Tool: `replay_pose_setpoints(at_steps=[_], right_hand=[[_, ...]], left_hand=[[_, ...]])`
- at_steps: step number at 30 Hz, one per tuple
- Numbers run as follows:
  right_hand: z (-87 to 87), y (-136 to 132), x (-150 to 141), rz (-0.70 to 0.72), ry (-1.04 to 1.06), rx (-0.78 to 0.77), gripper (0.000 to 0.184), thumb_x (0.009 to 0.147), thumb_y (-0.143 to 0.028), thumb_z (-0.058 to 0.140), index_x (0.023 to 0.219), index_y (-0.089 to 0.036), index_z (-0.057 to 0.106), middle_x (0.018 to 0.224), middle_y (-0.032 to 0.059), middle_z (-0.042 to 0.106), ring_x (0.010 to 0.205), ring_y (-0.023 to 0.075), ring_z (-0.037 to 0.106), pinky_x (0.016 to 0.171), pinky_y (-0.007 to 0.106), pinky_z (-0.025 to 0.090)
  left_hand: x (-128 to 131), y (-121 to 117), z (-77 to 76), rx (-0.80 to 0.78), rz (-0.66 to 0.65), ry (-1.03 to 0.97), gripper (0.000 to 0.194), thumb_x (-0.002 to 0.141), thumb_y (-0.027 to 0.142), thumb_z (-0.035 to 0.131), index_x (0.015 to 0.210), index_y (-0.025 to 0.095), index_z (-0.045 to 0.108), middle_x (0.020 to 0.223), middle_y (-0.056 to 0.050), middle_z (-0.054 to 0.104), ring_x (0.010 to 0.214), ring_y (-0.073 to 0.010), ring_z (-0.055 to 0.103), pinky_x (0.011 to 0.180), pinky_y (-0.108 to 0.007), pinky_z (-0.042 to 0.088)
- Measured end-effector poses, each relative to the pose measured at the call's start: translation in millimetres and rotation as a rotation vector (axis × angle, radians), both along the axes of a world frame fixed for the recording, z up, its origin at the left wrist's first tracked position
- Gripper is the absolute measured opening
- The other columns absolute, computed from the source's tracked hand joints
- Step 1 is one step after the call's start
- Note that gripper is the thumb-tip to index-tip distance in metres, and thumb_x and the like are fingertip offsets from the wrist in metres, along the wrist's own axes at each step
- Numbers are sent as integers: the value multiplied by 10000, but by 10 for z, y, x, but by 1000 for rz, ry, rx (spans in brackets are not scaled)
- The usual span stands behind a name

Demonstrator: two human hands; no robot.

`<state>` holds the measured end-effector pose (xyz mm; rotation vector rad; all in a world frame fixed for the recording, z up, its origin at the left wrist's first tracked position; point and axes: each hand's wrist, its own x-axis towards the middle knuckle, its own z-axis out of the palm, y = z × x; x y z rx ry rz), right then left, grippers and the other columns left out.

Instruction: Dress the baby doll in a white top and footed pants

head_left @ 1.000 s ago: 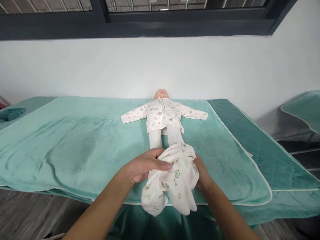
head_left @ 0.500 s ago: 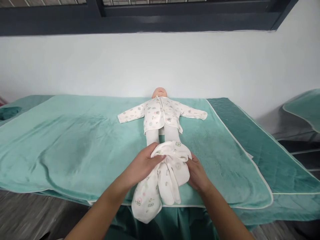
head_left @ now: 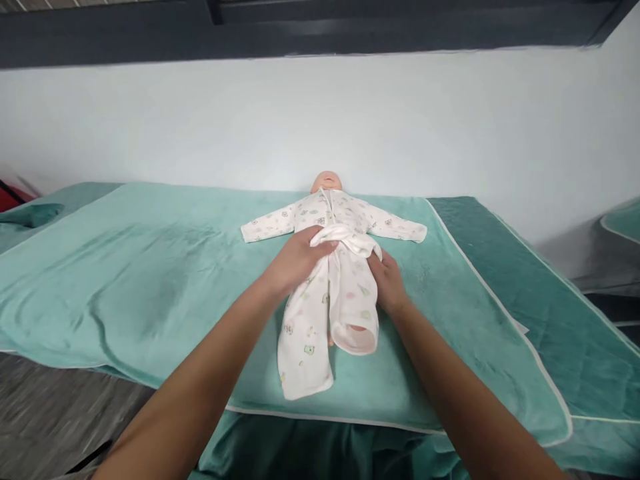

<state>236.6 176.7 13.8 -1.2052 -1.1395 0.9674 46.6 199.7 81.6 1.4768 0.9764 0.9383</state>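
Head view. Left hand was closed on the gathered waistband of a pair of white printed trousers, thumb lying across the top of the cloth. Right hand held the opposite edge of the same waistband; its fingertips were partly hidden by the fabric, so their exact grip could not be told. The hands were near each other, with the bunched cloth between them.

Trousers were over the lower body of a doll, waistband just below the front of its white printed jacket. The trouser leg on the left of the view hung longer, reaching toward the near edge of the light green blanket; the one on the right was shorter, its cuff open toward the camera (a flesh-coloured patch showed inside, too small to identify).

Doll lay on the blanket, head near the white wall, both jacket sleeves spread outward. A darker green cover showed beyond the blanket's right edge. Dark window frame ran above the wall.
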Motion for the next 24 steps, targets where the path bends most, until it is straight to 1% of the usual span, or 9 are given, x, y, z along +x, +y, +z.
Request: replay_pose_setpoints(at_steps=[5,7,10,12,16,18,21,22,24], right_hand=[[-45,230,22,-13,-99,53,439,896,-557,577,1156,-228,707,1275,47,699,1200,267,590,1055,378,426],[-48,318,59,-7,-170,85,388,907,-548,562,1087,-235,705,1217,49,713,1166,265,591,1049,373,418],[-57,470,132,-44,-310,131,285,900,-508,566,939,-244,668,1028,41,723,1008,257,597,973,374,433],[-81,539,168,-66,-353,120,252,889,-478,562,868,-237,632,938,31,698,922,244,575,905,367,437],[-93,476,208,-64,-289,126,202,861,-416,579,910,-222,606,930,20,650,892,217,549,828,338,450],[-1,376,215,23,-319,253,240,843,-376,631,1035,-234,609,1049,37,635,993,227,561,890,354,461],[301,261,172,306,-486,390,311,883,-383,650,1163,-252,613,1216,75,609,1178,255,535,1018,401,427],[423,253,140,404,-545,363,298,899,-403,643,1154,-250,624,1198,74,624,1154,253,550,998,398,435],[639,296,63,564,-651,223,301,870,-465,688,1068,-241,652,1049,47,661,970,224,594,847,351,470]], left_hand=[[128,228,-254,155,196,-6,238,850,377,648,987,195,716,1001,-27,729,979,-226,638,872,-313,466],[158,252,-326,173,263,24,238,847,385,647,971,194,716,945,-16,721,937,-216,630,859,-309,458],[165,250,-331,202,311,15,227,831,383,674,949,193,714,945,-13,719,952,-215,625,872,-303,453],[142,247,-300,136,277,-84,263,809,398,716,978,196,714,978,-22,725,958,-217,637,866,-303,467],[41,257,-318,-183,54,-347,387,728,427,825,1007,177,726,926,-43,730,829,-196,656,762,-285,493],[-8,264,-383,-233,10,-459,402,720,456,836,969,155,743,868,-44,721,774,-172,641,710,-257,485],[-43,261,-500,-206,3,-593,397,736,479,827,947,150,757,818,-31,704,713,-138,616,637,-222,466],[-47,256,-537,-192,-15,-616,380,735,462,835,947,156,758,826,-28,704,709,-131,617,627,-214,464],[-56,246,-600,-159,-54,-642,365,711,417,868,954,169,755,859,-28,710,728,-128,631,628,-201,468]])
